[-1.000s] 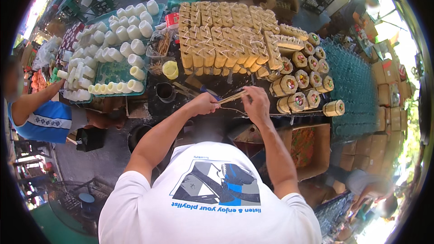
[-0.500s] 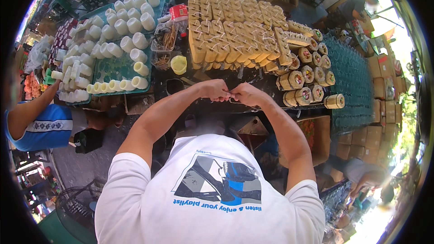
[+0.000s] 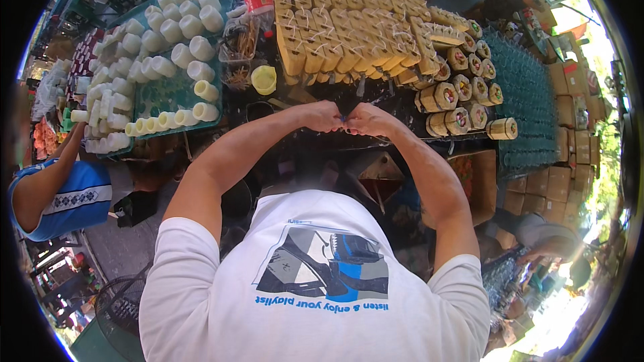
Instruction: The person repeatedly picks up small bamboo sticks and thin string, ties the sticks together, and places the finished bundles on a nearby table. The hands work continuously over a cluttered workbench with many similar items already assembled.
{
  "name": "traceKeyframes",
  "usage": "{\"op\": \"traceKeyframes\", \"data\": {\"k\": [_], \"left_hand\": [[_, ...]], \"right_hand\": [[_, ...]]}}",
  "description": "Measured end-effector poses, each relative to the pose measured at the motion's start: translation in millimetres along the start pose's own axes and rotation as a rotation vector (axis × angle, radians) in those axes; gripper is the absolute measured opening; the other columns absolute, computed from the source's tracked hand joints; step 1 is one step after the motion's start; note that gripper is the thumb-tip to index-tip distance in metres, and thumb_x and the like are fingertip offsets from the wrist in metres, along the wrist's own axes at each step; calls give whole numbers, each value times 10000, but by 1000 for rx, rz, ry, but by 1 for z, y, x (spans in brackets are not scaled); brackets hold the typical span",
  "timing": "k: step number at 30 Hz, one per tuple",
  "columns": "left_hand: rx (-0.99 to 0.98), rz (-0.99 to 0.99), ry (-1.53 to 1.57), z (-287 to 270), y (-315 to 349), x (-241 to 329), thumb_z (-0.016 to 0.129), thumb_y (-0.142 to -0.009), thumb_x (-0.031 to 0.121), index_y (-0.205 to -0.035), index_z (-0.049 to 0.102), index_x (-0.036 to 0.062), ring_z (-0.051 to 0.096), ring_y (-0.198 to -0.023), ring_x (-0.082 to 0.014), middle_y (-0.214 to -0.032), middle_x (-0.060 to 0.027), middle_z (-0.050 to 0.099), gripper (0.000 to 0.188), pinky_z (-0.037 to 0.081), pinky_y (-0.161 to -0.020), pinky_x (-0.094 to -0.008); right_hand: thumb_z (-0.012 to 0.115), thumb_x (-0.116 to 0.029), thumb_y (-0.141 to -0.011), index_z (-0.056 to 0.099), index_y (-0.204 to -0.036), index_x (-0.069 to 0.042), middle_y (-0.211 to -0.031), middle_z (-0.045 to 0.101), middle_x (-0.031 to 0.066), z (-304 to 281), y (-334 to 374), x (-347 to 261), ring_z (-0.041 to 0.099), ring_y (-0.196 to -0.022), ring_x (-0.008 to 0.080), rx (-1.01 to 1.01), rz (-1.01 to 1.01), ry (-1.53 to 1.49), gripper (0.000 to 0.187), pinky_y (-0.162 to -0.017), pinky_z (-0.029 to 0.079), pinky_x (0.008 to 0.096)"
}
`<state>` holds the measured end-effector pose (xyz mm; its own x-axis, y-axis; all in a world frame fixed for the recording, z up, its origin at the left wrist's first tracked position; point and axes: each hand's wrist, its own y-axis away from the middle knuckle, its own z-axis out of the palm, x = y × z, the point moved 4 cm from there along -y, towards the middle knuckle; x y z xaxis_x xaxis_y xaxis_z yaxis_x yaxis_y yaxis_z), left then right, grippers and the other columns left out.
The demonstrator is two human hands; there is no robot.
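My left hand (image 3: 324, 116) and my right hand (image 3: 367, 121) meet fingertip to fingertip over the dark table edge. Both are closed in a pinch. Something tiny sits between the fingers, too small to name. Beyond them stand packed rows of tan, wood-like blocks (image 3: 349, 33) with white strings tied across their tops. Right of my right hand lie several tan many-sided containers (image 3: 448, 94) with colourful contents at their ends. A yellow bowl (image 3: 263, 80) stands beyond my left forearm.
White cups (image 3: 191, 25) crowd a green tray (image 3: 168, 94) at the left. A red-labelled container (image 3: 259, 1) stands behind the yellow bowl. Teal glass-like pieces (image 3: 523, 107) cover the right side, with cardboard boxes (image 3: 570, 100) beyond. A co-worker in blue (image 3: 74, 194) is at the left.
The view has shifted a little, so the table things sit higher in the picture. My hands stay together, pinching, with their grip slightly changed. The co-worker's arm at the left has moved slightly.
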<state>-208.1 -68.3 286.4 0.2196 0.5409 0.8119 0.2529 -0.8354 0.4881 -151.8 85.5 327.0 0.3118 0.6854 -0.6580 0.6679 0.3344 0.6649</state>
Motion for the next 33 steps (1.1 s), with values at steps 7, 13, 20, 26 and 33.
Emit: {"op": "traceKeyframes", "data": {"k": [7, 13, 20, 26, 33], "left_hand": [[-232, -195, 301, 1, -3, 3, 644, -962, 297, -840, 679, 13, 552, -538, -130, -676, -46, 619, 310, 412, -477, -294], [-332, -211, 315, -7, -3, 20, 634, -966, 281, -837, 667, 25, 511, -523, -118, -664, -20, 586, 288, 385, -469, -290], [-196, -190, 104, -8, -1, 18, 608, -970, 293, -812, 670, 38, 535, -547, -130, -667, -11, 586, 306, 417, -498, -305], [57, 1, -53, 13, -5, -3, 571, -958, 218, -825, 676, -18, 660, -641, -268, -696, -127, 662, 290, 516, -606, -412], [408, 80, -233, 51, -6, -11, 583, -941, 203, -905, 723, -57, 700, -910, -498, -931, -320, 710, 298, 565, -813, -554]], "right_hand": [[666, -198, -952, 743, -933, 44, -741, 691, 83, -5, -10, 27, 638, -605, 167, -233, 139, -332, 255, -543, 516, 314], [671, -194, -966, 737, -965, 52, -742, 672, 76, -13, -1, 20, 603, -584, 140, -265, 142, -386, 254, -521, 481, 298], [711, -182, -888, 746, -824, 23, -674, 640, 49, -4, -2, 20, 558, -569, 129, -45, 72, -278, 217, -504, 413, 320], [646, -227, -883, 765, -821, -25, -804, 715, 242, 6, -3, 13, 708, -790, 426, 195, -190, 219, 243, -754, 548, 494], [606, -229, -923, 767, -849, -21, -866, 733, 247, 39, 12, 16, 727, -835, 419, 416, -153, 503, 273, -768, 581, 513]]}}
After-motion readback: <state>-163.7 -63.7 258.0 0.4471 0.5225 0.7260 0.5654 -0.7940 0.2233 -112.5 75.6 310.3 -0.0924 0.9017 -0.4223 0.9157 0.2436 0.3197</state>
